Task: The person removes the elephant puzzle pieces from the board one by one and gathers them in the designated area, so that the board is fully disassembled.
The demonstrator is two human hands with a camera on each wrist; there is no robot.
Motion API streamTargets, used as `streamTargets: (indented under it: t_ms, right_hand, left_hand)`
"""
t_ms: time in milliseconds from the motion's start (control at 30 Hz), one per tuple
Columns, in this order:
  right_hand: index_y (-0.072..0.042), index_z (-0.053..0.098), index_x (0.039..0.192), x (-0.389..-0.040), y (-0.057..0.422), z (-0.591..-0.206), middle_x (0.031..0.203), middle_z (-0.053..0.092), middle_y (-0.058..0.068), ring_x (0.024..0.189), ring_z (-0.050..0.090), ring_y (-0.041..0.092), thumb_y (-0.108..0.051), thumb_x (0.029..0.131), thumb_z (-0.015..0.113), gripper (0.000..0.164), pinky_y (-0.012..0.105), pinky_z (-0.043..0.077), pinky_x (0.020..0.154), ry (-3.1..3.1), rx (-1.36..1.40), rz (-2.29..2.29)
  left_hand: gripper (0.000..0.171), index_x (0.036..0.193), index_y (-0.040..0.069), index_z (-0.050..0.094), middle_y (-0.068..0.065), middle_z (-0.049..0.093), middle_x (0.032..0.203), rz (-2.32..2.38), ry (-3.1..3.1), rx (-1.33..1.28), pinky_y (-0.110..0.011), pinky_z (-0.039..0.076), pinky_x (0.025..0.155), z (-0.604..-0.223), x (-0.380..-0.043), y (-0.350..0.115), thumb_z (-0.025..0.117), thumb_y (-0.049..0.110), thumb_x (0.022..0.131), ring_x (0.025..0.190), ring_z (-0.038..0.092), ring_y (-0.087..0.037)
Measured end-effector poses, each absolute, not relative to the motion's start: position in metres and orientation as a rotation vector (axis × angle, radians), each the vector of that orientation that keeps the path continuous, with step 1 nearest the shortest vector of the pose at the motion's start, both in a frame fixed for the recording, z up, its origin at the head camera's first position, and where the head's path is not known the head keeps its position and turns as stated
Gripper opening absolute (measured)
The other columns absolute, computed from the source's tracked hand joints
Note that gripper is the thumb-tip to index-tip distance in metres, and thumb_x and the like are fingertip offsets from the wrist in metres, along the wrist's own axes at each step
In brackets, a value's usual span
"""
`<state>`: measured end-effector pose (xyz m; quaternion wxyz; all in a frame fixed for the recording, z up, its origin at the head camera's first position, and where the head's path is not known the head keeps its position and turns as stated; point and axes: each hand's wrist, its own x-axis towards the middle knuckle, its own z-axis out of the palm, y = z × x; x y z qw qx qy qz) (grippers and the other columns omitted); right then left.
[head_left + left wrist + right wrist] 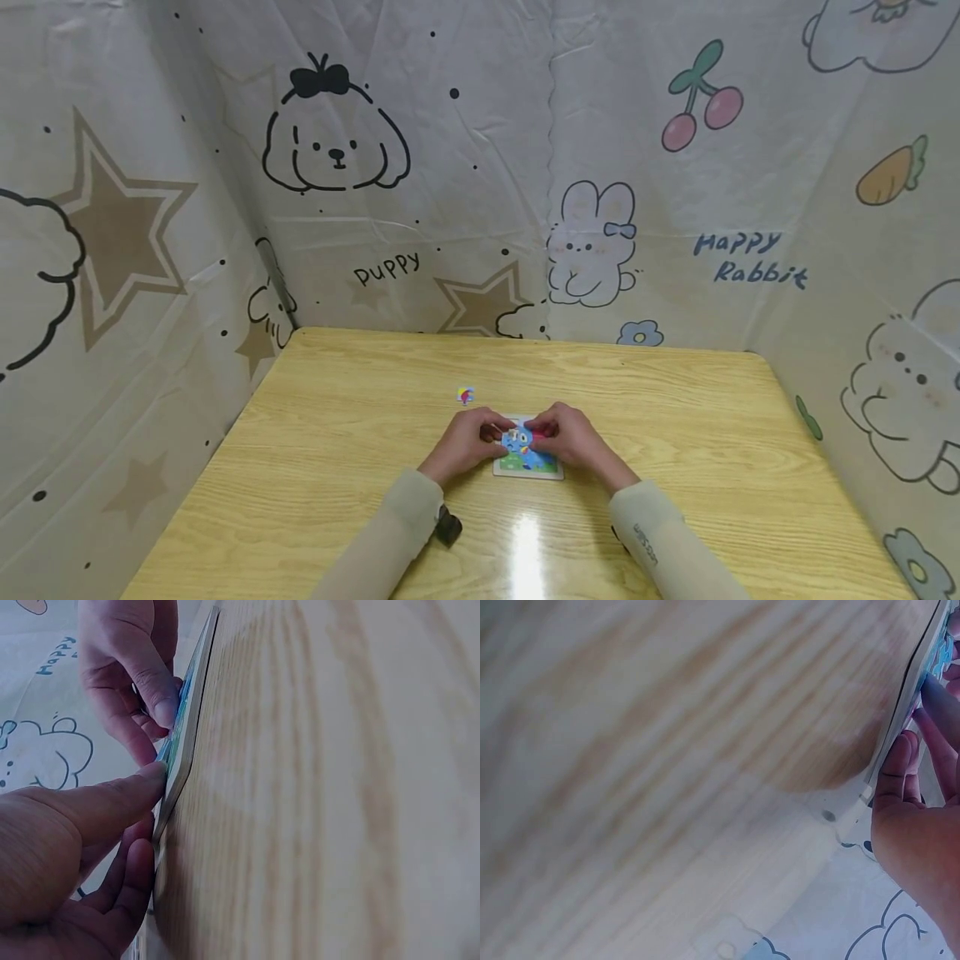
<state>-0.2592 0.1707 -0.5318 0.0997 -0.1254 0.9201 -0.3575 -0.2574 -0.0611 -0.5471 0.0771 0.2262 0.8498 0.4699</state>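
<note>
Head view | puzzle board [528,476] on our bench [337,400], between left hand [463,442] and right hand [573,437] | both touching it; whether gripping, we cannot tell | we judge it light, stiff; best held by side edges

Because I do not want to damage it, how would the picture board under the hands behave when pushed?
The picture board would probably slide rather than tip, because it lies flat on the table. It seems stiff, looking straight-edged and unbent. It is likely light, looking thin in the left wrist view.
</note>
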Motion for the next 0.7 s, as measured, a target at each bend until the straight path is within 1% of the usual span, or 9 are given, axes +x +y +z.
streamTargets:
  t_ms: [333, 533, 700]
  right_hand:
    - [-0.012, 0.081, 0.114, -0.260, 0.169, -0.534, 0.092, 0.061, 0.000, 0.084, 0.053, 0.015, -0.012, 0.088, 0.084, 0.027, 0.029, 0.046, 0.073, 2.720, -0.361, -1.055]
    - [-0.012, 0.081, 0.114, -0.259, 0.169, -0.532, 0.092, 0.061, 0.000, 0.084, 0.053, 0.015, -0.012, 0.088, 0.084, 0.027, 0.030, 0.047, 0.074, 2.723, -0.351, -1.054]
    - [-0.012, 0.081, 0.114, -0.259, 0.169, -0.530, 0.093, 0.061, 0.000, 0.084, 0.053, 0.015, -0.012, 0.088, 0.084, 0.026, 0.030, 0.047, 0.074, 2.724, -0.353, -1.055]
  left_hand:
    - [0.032, 0.120, 0.007, 0.076, -0.008, 0.074, 0.115, 1.441, 2.548, 0.618, -0.026, 0.058, 0.084, -0.547, -0.258, -0.068, 0.082, 0.006, 0.088, 0.095, 0.069, -0.017]
    - [0.032, 0.122, 0.008, 0.076, -0.005, 0.075, 0.117, 1.448, 2.563, 0.571, -0.026, 0.058, 0.086, -0.547, -0.262, -0.077, 0.080, 0.007, 0.091, 0.097, 0.069, -0.014]
    - [0.032, 0.123, 0.008, 0.075, -0.005, 0.073, 0.119, 1.475, 2.589, 0.526, -0.031, 0.059, 0.090, -0.546, -0.265, -0.088, 0.078, 0.005, 0.091, 0.100, 0.069, -0.015]
